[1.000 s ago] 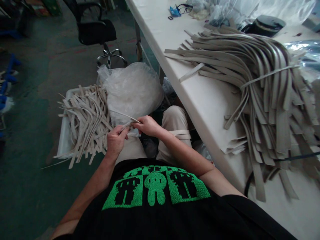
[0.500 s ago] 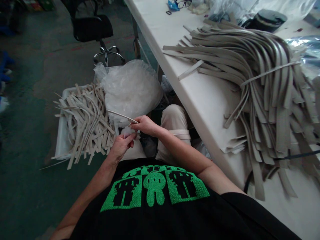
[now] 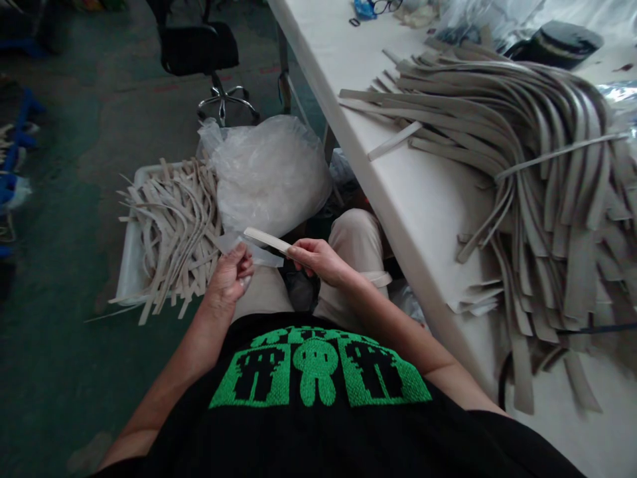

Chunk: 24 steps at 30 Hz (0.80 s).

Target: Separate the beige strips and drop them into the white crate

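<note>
While the right hand point(image 3: 316, 257) pinches a strip point(image 3: 266, 240) pointing to ten o'clock, film point(image 3: 265, 257) pinched by the left hand point(image 3: 229, 273) could cling to it, being so near

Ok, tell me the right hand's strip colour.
The strip is pale beige, clearest in the head view.

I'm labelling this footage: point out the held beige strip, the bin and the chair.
Held beige strip point(image 3: 267, 240): head view, middle of visible length.
Bin point(image 3: 130, 259): head view, left wall.
Chair point(image 3: 203, 50): head view, seat.
</note>
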Available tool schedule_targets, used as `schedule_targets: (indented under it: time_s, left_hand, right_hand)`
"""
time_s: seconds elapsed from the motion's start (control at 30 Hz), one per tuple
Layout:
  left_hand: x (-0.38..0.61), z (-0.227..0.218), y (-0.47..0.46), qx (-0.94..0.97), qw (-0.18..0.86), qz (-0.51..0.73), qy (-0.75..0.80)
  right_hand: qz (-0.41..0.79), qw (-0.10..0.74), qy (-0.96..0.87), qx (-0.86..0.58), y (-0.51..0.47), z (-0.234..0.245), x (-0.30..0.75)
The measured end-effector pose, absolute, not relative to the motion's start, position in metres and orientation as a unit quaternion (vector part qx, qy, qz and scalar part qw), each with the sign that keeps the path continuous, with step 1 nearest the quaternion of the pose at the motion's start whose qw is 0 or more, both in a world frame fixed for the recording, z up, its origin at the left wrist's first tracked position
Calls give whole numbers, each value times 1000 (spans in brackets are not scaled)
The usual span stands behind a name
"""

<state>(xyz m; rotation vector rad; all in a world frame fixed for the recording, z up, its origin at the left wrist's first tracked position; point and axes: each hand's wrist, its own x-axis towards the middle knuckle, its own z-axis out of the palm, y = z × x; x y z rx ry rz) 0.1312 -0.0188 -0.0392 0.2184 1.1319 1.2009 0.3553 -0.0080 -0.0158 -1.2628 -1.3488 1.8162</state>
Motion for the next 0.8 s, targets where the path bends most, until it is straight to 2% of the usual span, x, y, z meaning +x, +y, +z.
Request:
schedule_targets:
  time_s: [0.2,0.47,0.8]
  left_hand:
    - [136,-30,-14,47,690,546,473]
    - [143,-22,-16,35,678,540,497]
    - [149,-26,-18,43,673,543,500]
  right_hand:
    - [637,272,-534,-485,-35,-19,369]
    - [459,245,-647,-558,-43,-21,370]
    - [411,207,-674,-578,-37,-22,364]
